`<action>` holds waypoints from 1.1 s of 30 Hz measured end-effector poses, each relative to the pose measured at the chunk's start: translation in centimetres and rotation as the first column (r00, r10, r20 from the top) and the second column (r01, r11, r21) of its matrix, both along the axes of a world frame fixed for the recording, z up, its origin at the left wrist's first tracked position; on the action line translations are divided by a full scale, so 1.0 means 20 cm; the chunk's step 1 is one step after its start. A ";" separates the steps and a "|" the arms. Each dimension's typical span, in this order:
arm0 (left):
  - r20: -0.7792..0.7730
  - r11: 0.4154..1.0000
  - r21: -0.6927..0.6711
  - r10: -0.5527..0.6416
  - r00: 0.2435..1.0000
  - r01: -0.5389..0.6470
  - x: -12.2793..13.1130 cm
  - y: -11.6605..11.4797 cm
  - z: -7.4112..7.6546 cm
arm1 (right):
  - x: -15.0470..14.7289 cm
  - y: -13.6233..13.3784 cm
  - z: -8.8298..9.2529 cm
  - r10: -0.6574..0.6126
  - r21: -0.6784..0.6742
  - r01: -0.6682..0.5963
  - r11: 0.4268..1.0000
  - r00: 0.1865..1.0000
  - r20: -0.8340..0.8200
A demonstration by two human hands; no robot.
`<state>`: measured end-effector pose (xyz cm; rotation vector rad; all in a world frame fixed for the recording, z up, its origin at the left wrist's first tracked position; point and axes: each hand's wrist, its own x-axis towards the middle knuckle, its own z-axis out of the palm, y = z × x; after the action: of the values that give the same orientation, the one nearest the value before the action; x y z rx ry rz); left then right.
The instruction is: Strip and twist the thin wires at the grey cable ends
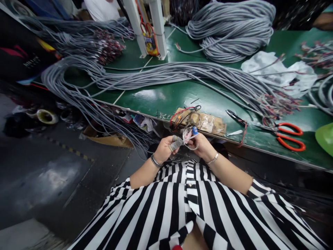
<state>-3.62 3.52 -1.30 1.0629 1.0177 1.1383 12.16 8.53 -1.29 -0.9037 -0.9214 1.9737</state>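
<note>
Close to the bench's front edge, my left hand (168,148) pinches a grey cable, its thumb and finger wrapped in grey tape. Fine stripped wires (186,136) fan out from the cable's end between both hands. My right hand (200,144), with a blue covering on a fingertip, is closed on these wires. Just beyond the hands lies a taped wooden block (205,121) with a small dark tool or clip and orange wire on it. Pliers (236,118) and orange-handled scissors (286,133) lie to the right.
A long bundle of grey cables (156,74) crosses the green bench (151,99) and hangs over its front edge at left. Behind are a big cable coil (231,27), a white post (158,31) and a plastic bag (293,76). A green object (325,139) sits far right.
</note>
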 end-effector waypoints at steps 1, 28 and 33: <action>0.000 1.000 -0.007 -0.008 1.000 0.008 0.00 0.00 -0.01 | -0.01 0.01 0.00 0.000 -0.029 0.000 1.000 1.000 -0.029; 0.052 0.987 -0.078 -0.138 0.989 0.142 -0.01 -0.06 -0.02 | 0.00 -0.02 -0.01 -0.037 -0.133 0.020 0.991 0.991 -0.127; 0.117 0.982 -0.088 -0.154 0.981 0.165 -0.02 -0.08 -0.03 | 0.06 -0.05 -0.05 -0.028 -0.202 0.004 0.979 0.993 -0.113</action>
<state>-4.01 1.92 -1.83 0.9754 0.8765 0.9951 13.38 7.46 -2.23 -0.8947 -0.6559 2.1088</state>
